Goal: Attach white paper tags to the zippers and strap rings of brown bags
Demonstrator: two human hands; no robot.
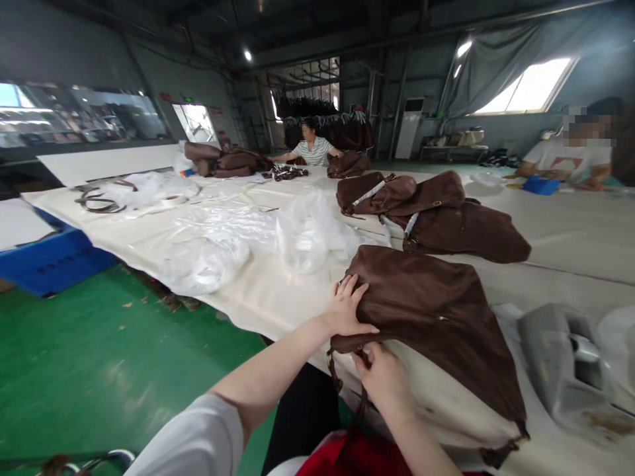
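A large brown leather bag [426,297] lies flat on the cloth-covered table near its front edge. My left hand [347,309] rests spread on the bag's left end, fingers apart. Just below it, my right hand [381,373] is closed at the bag's lower left corner, its fingers curled round the strap [365,357] beside a small metal fitting. The strap hangs down over the table edge. Another end of the bag, with metal hardware, lies at the lower right.
Crumpled clear plastic [307,231] lies left of the bag. More brown bags [466,228] are behind it. A grey tape dispenser [565,370] stands at right. Two people are across the table. A blue bin [54,261] sits on the floor at left.
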